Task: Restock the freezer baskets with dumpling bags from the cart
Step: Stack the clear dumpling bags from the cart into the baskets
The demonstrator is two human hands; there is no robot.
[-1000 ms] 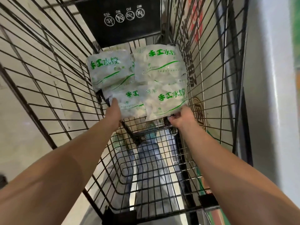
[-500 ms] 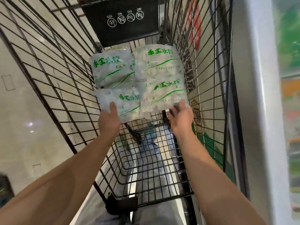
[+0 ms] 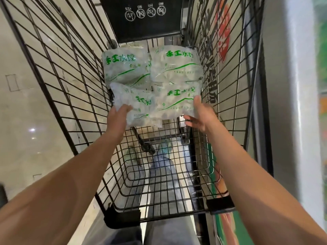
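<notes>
Both bare arms reach forward — left hand [image 3: 118, 115] loosely curled, right hand [image 3: 200, 115] spread (no grip closed).

Four dumpling bags [image 3: 152, 84] lie in the cart [image 3: 58, 71] toward 12 o'clock; two nearer ones seemingly overlap the farther pair.

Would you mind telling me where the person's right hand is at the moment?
In the head view, the right hand is inside the wire cart, right of centre, its fingers open against the lower right dumpling bag.
</notes>
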